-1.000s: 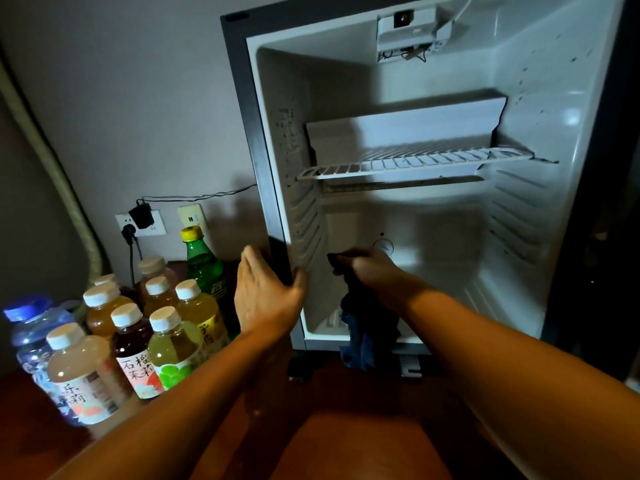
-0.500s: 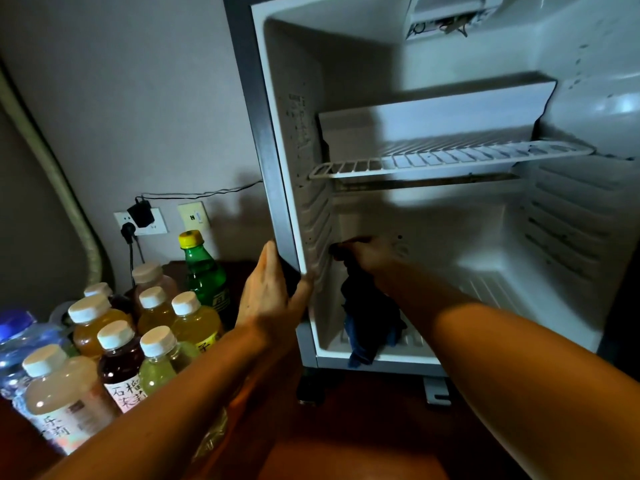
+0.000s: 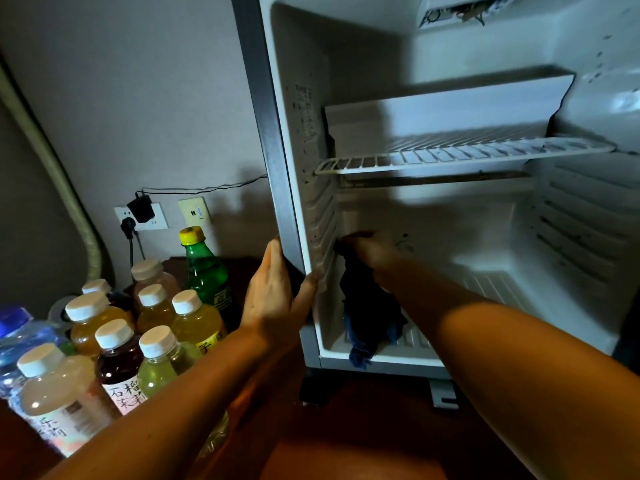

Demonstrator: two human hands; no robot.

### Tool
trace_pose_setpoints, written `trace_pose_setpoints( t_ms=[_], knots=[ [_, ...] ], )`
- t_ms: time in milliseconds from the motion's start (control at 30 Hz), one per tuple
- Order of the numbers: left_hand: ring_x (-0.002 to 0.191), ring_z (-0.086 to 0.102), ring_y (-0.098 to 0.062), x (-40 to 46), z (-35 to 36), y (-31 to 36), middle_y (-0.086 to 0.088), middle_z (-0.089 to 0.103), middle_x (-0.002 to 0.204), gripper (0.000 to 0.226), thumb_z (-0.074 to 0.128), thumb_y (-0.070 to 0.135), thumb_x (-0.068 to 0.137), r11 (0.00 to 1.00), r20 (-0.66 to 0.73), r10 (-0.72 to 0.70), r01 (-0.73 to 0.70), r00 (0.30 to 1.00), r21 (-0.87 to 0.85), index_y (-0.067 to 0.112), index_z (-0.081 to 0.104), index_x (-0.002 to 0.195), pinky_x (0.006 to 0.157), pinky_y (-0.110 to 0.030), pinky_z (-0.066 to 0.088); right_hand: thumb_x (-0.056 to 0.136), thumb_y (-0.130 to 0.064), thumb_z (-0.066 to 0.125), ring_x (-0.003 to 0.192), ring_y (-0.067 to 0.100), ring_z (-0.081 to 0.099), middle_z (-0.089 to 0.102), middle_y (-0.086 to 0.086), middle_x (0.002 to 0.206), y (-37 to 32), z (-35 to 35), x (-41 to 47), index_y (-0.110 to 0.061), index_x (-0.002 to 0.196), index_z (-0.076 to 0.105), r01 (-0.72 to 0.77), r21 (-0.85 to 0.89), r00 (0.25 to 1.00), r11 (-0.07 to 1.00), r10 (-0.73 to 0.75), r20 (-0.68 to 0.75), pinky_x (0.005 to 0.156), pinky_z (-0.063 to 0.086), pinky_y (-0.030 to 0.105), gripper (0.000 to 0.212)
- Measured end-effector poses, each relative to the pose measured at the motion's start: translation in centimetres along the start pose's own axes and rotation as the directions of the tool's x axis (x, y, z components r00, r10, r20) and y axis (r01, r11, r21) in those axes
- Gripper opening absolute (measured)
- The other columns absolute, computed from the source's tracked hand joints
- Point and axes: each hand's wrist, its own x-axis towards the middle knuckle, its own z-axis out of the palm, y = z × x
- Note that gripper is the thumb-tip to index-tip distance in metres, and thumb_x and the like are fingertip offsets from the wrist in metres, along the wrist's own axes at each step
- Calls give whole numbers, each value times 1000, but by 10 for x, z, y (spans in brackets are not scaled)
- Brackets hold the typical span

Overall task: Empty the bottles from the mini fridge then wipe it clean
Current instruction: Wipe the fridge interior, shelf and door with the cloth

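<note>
The mini fridge (image 3: 277, 133) stands open with bare white walls and one wire shelf (image 3: 450, 155); no bottle shows inside. My left hand (image 3: 277, 299) grips the fridge's left front edge, thumb inside, fingers on the outer side. My right hand (image 3: 367, 251) is inside the lower compartment, pressed near the left inner wall, shut on a dark blue cloth (image 3: 367, 317) that hangs down to the fridge floor. Several bottles (image 3: 152, 306) with white caps stand grouped on the floor at the left, with a green bottle (image 3: 202, 268) behind them.
A wall socket (image 3: 145, 216) with a black plug and cable sits behind the bottles. A thick pale hose (image 3: 69, 202) runs down the left wall. A blue-capped water bottle (image 3: 14, 327) stands at the far left. The floor is dark red-brown wood.
The view has closed in on the fridge. My right hand with the cloth has shifted a little up and left along the inner wall. My left hand holds the same edge.
</note>
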Motion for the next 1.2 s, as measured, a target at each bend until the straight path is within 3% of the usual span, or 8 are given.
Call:
trace_pose_setpoints(
  t_ms=[267, 367, 500, 767, 900, 1000, 1067, 1200],
  knots=[
    [105, 57, -13, -2, 2, -2, -4, 57, 117, 58, 52, 48, 87, 998, -24, 25, -26, 999, -50, 10, 44, 131, 88, -27, 48, 94, -6, 56, 96, 31, 64, 66, 18, 104, 5, 3, 2, 1, 104, 66, 143, 32, 988, 989, -141, -63, 93, 52, 43, 16],
    [105, 55, -11, -2, 2, -2, -6, 57, 119, 59, 53, 46, 87, 999, -33, 32, -33, 999, -41, 9, 44, 132, 88, -13, 41, 89, -3, 62, 90, 32, 66, 69, 21, 103, 4, -1, -3, -7, 85, 70, 139, -20, 990, 990, -139, -19, 89, 54, 43, 9],
    [111, 50, -7, -1, -1, -1, 3, 54, 124, 58, 56, 41, 89, 998, -28, 50, -50, 998, -23, 8, 44, 135, 90, 3, 29, 88, 3, 62, 102, 41, 64, 65, 29, 109, 7, 6, 1, 12, 104, 66, 160, -35, 986, 987, -161, -33, 97, 49, 51, 19],
    [104, 53, 17, 3, -5, 1, 19, 60, 111, 41, 46, 41, 94, 984, -66, -28, 16, 997, -177, 25, 49, 131, 91, -9, 43, 93, -10, 59, 94, 23, 55, 57, 2, 88, 0, 5, -10, -2, 111, 60, 80, -93, 997, 992, -78, 27, 85, 46, 33, 20],
    [108, 58, 3, 1, -5, -2, 18, 62, 113, 44, 42, 49, 94, 987, -45, -43, 35, 998, -160, 26, 51, 130, 95, -29, 49, 91, -10, 63, 87, 20, 60, 63, 4, 84, 0, 2, -22, -5, 101, 65, 54, -98, 996, 994, -46, 83, 74, 51, 29, 11],
    [118, 59, -17, 0, -5, -6, -2, 64, 125, 59, 38, 60, 93, 992, -19, -72, 69, 997, -104, 18, 51, 132, 97, -43, 49, 90, -13, 65, 95, 27, 67, 69, 16, 106, 1, -2, -31, -7, 99, 68, 69, -134, 993, 989, -55, 104, 91, 54, 42, 12],
    [118, 59, -21, -1, -7, -4, -6, 63, 126, 65, 34, 65, 91, 994, -5, -91, 90, 996, -64, 17, 51, 131, 97, -44, 49, 89, -13, 65, 106, 26, 65, 67, 11, 112, 2, -1, -39, -7, 110, 66, 105, -125, 989, 987, -90, 116, 92, 53, 39, 22],
    [88, 66, -23, -5, -11, 10, -5, 68, 94, 38, 38, 49, 96, 998, -29, -65, 66, 997, 21, 18, 58, 98, 76, -43, 53, 92, -18, 63, 105, 21, 64, 67, 8, 115, 9, 4, -56, -9, 119, 64, 176, -108, 971, 978, -155, 181, 93, 53, 37, 29]
  ],
)
